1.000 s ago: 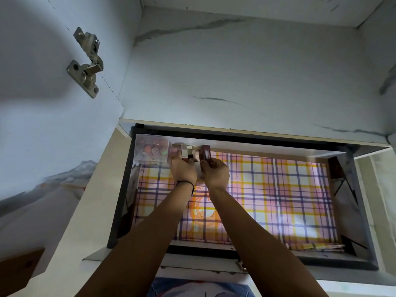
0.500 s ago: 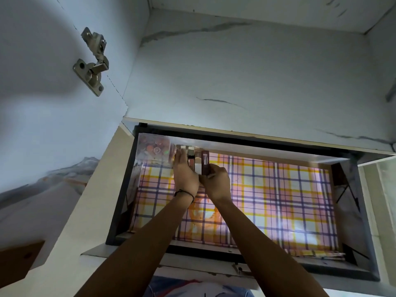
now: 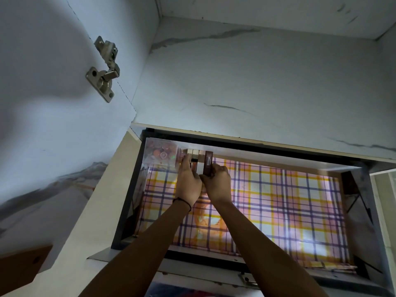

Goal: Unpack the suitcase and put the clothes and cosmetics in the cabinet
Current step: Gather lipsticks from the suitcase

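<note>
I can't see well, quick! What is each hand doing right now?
Left hand: touches the small boxes; whether it grips them cannot be told.
Right hand: closed, pinching the brown box.

Home, inside of a marble-look storage cabinet [image 3: 257, 78], metal door hinge [image 3: 104, 69], pull-out drawer [image 3: 127, 194] lined with plaid paper [image 3: 278, 202]

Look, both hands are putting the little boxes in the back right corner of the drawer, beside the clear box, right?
Not the right corner. The head view shows the left hand and right hand putting the little boxes in the back left corner of the drawer, beside the clear box.
</note>
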